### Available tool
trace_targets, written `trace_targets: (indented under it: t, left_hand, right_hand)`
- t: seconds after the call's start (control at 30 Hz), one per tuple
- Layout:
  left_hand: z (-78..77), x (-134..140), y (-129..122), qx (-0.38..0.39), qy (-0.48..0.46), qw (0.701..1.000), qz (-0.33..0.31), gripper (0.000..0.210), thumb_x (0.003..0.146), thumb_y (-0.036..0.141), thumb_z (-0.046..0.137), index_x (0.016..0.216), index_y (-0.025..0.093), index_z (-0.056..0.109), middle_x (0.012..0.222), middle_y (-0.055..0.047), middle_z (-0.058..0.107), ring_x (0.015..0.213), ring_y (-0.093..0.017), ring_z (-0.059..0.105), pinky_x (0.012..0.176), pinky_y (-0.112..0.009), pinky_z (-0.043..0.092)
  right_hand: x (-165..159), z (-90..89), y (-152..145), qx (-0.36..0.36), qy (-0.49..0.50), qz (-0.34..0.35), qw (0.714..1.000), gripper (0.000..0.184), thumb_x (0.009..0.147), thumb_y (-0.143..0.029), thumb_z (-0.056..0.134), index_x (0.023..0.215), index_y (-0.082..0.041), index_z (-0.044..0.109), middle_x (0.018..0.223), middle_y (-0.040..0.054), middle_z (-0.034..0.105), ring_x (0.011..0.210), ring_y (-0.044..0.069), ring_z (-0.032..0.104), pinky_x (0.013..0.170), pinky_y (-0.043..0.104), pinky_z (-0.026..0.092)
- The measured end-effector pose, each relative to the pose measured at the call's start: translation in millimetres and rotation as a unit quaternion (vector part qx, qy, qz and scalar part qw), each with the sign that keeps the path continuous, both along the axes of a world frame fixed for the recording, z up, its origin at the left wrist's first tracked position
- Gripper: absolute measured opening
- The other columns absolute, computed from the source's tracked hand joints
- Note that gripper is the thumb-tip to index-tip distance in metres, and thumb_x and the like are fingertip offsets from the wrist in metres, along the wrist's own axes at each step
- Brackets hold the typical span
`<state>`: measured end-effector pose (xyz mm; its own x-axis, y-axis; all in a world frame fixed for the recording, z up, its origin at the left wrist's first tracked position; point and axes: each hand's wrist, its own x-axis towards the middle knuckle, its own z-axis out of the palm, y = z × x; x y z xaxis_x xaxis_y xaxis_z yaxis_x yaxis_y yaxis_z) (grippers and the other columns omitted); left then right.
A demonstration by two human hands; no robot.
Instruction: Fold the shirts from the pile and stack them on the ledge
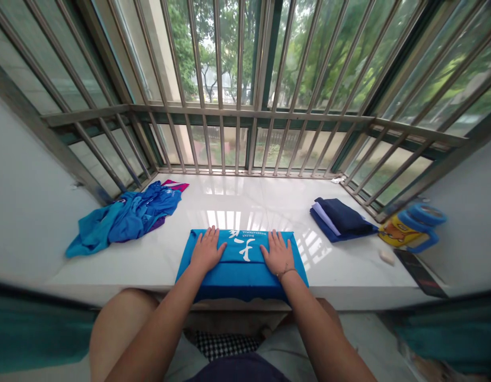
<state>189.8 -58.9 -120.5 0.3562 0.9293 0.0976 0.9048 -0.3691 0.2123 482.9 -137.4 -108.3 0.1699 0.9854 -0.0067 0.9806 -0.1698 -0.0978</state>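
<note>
A blue T-shirt (pixel 237 270) with white lettering lies on the white windowsill, its far part folded over toward me. Its near edge hangs slightly over the sill's front. My left hand (pixel 207 249) rests flat on the left part of the fold, fingers stretched forward. On the right part, my right hand (pixel 277 252) presses down the same way, with a thin bracelet at the wrist. White characters and small print show between the two hands. Neither hand grips the cloth.
Crumpled blue clothes (pixel 128 217) lie at the left of the sill (pixel 245 196). Folded dark clothes (pixel 341 217) sit at the right, beside a yellow and blue bottle (pixel 408 228), a small pale object (pixel 386 257) and a dark phone (pixel 420 273). Metal bars (pixel 245 114) close off the window behind.
</note>
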Motion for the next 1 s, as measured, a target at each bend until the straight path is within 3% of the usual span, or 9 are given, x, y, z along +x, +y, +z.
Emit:
trace_targets:
  t: [0.1, 0.3, 0.47, 1.0]
  left_hand:
    - [0.9, -12, -2, -0.011, 0.004, 1.000, 0.012, 0.074, 0.108, 0.059, 0.036, 0.169, 0.017, 0.039, 0.177, -0.017, 0.030, 0.165, -0.036, 0.026, 0.133, -0.058, 0.022]
    - [-2.6, -38, -15, 0.011, 0.004, 0.994, 0.109, 0.075, 0.108, 0.056, 0.037, 0.170, 0.015, 0.036, 0.177, -0.021, 0.029, 0.164, -0.039, 0.028, 0.130, -0.063, 0.024]
    - [-4.4, -43, -16, 0.004, 0.018, 0.993, 0.115, 0.075, 0.108, 0.056, 0.035, 0.171, 0.014, 0.035, 0.178, -0.019, 0.027, 0.164, -0.038, 0.029, 0.131, -0.061, 0.024]
    - [0.1, -25, 44, -0.013, 0.041, 0.989, 0.140, 0.075, 0.108, 0.052, 0.029, 0.172, 0.014, 0.032, 0.180, -0.014, 0.025, 0.166, -0.033, 0.025, 0.133, -0.059, 0.022]
  right_hand:
    - [3, 0.2, -3, -0.006, 0.005, 0.004, 1.000, 0.076, 0.111, -0.060, 0.027, 0.172, -0.016, 0.031, 0.179, 0.0146, 0.022, 0.167, 0.032, 0.018, 0.132, 0.062, 0.014]
    - [4, 0.3, -3, -0.010, 0.000, 0.006, 1.000, 0.077, 0.111, -0.062, 0.025, 0.173, -0.016, 0.029, 0.180, 0.0122, 0.021, 0.167, 0.031, 0.017, 0.133, 0.062, 0.014]
    - [5, -3.5, 2, -0.017, -0.004, 0.013, 1.000, 0.078, 0.111, -0.062, 0.021, 0.174, -0.016, 0.027, 0.180, 0.0126, 0.018, 0.167, 0.031, 0.015, 0.132, 0.062, 0.012]
    - [21, 0.1, 69, -0.040, -0.003, 0.026, 0.999, 0.081, 0.109, -0.067, 0.016, 0.175, -0.019, 0.022, 0.182, 0.0075, 0.013, 0.168, 0.028, 0.008, 0.133, 0.058, 0.008]
